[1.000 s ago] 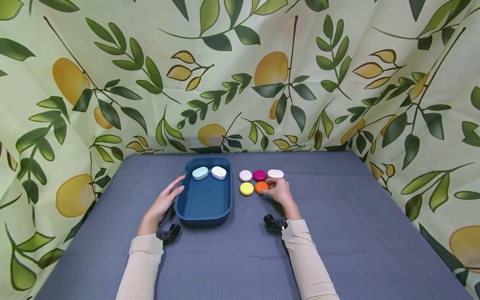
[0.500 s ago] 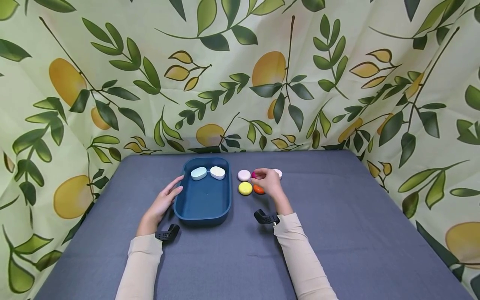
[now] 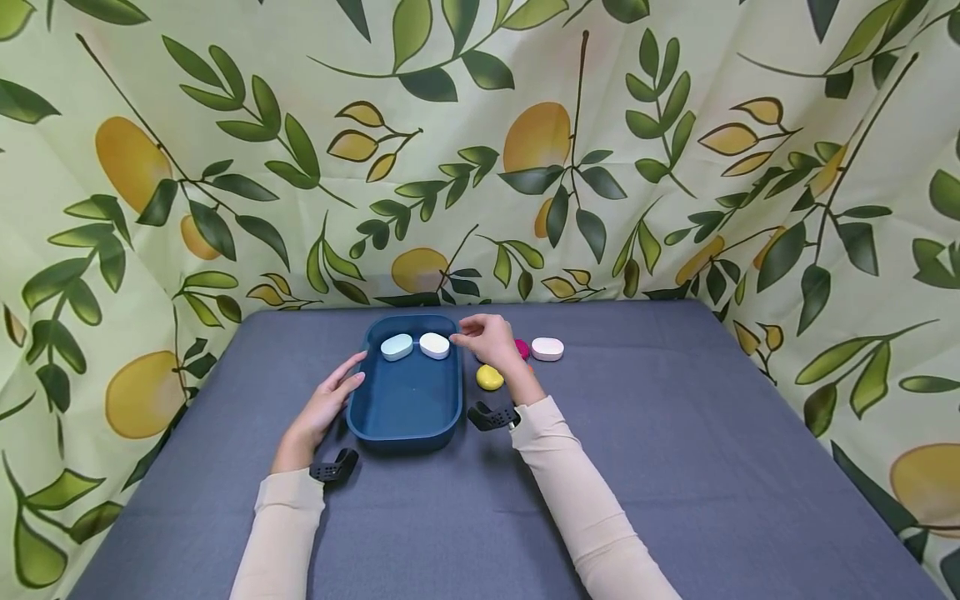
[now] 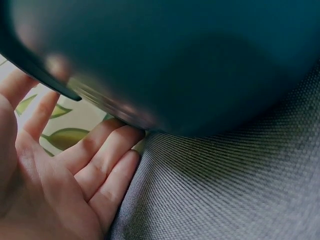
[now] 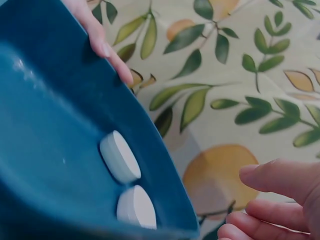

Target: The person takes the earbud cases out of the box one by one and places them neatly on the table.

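Two hands, apart: left hand [image 3: 327, 405], fingers relaxed, against left wall of blue box [image 3: 408, 408]; right hand [image 3: 486, 340] above far right rim, thumb and fingertips parted, nothing seen between. Inside, far end: pale blue oval [image 3: 397, 347], white oval [image 3: 434, 346]. On surface [image 3: 675, 467], rightward: yellow disc [image 3: 490, 378], dark pink disc [image 3: 522, 348], pink oval [image 3: 547, 349]. Risk: low-passing right hand may knock yellow disc; fingertips catching rim may shove box.

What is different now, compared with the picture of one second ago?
The right hand came off the orange disc and moved left and forward, beside the blue container, holding nothing. The left hand stayed at the container's left side, two pale pieces remaining inside.
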`<state>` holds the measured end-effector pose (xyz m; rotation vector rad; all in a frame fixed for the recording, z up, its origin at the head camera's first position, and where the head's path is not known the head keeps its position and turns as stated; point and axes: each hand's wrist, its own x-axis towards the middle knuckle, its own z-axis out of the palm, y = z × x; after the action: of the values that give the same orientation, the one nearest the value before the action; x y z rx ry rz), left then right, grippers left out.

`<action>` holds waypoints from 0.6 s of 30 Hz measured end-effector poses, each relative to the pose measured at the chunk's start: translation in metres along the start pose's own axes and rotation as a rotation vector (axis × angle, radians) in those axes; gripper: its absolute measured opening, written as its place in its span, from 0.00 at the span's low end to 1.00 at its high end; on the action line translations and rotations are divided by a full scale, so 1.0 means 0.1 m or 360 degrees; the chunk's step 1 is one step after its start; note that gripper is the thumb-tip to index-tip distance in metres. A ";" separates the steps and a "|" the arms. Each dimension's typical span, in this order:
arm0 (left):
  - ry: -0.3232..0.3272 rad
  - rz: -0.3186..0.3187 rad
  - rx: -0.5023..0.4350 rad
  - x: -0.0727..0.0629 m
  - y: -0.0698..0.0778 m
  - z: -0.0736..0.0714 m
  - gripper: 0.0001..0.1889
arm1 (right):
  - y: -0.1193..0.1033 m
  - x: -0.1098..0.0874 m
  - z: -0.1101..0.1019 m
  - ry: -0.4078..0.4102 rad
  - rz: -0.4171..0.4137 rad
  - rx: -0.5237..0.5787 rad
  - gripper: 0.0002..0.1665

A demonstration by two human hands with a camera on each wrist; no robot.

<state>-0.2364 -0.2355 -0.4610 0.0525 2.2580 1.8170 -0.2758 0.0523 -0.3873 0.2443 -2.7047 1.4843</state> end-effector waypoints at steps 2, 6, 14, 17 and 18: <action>0.0003 -0.0001 -0.0003 0.00 0.00 0.00 0.31 | -0.07 0.03 0.05 -0.0018 -0.0021 -0.0010 0.21; 0.0006 -0.0009 -0.0014 0.00 -0.01 -0.01 0.30 | -0.16 0.07 0.16 -0.0048 -0.0032 -0.0023 0.20; 0.0003 -0.0017 -0.0013 0.00 0.00 0.01 0.29 | -0.23 0.17 0.34 -0.0079 -0.0004 -0.0034 0.20; 0.0011 -0.0015 -0.0015 0.01 0.00 0.01 0.29 | -0.25 0.20 0.39 -0.0086 0.0030 -0.0020 0.21; 0.0016 -0.0015 -0.0014 0.01 -0.01 0.01 0.29 | -0.25 0.21 0.40 -0.0088 0.0045 -0.0018 0.21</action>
<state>-0.2374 -0.2343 -0.4621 0.0310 2.2531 1.8264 -0.2909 0.0028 -0.3858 0.2516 -2.7701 1.4909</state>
